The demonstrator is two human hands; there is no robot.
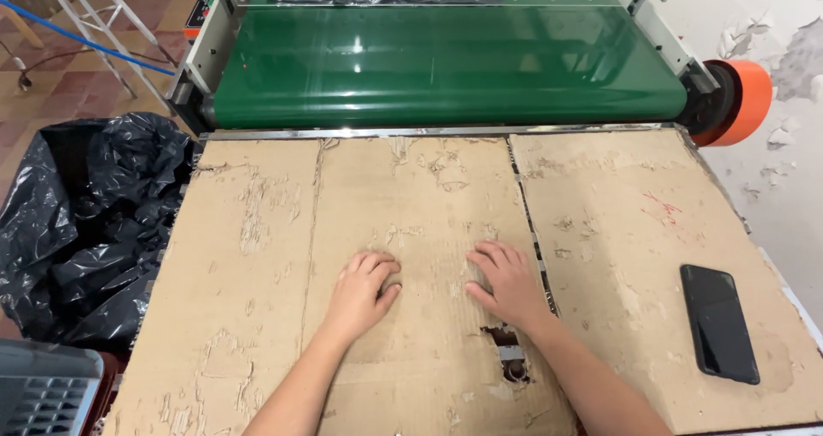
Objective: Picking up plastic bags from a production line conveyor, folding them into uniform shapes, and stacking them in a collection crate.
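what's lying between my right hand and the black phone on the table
Nothing lies between the right hand and the black phone; the head view shows only bare, worn cardboard sheet and a seam beside the hand.

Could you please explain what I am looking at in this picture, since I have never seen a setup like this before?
The single picture comes from a camera worn on a person's head, looking down at their own bare hands. Both rest palm-down on a worn, scuffed brown cardboard sheet that covers a work table: the left hand with curled fingers, the right hand spread flat. Neither holds anything. Behind the cardboard runs a shiny green conveyor belt of a machine, with an orange round roller end at its right side. A black flat smartphone lies on the cardboard to the right of the hands, apart from them. A black plastic rubbish bag sits at the left of the table. Near the right wrist the cardboard has a torn hole.
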